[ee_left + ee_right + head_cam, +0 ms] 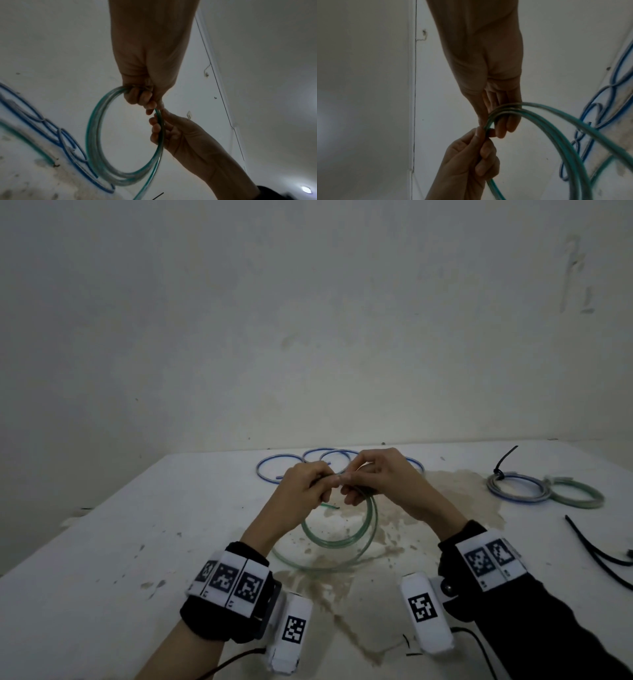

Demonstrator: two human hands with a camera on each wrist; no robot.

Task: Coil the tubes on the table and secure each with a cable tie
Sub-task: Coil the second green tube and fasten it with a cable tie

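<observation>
Both hands meet above the middle of the table. My left hand [323,480] grips the top of a clear green-striped tube coil [342,539], which hangs from the hands down to the table. My right hand [354,486] pinches the same coil just beside it. In the left wrist view my left hand [142,98] curls round the coil [89,135], and the right hand [164,129] pinches a strand. In the right wrist view the coil [556,142] runs under the right hand [498,125] into the left hand [481,152]. The tube's free end [330,506] sticks out below the left hand.
A loose blue-striped tube [308,460] sprawls in loops at the back of the stained white table [137,542]. A blue coil [517,489] with a black cable tie [503,465] and a green coil [579,496] lie at the right. Loose black ties [596,553] lie near the right edge.
</observation>
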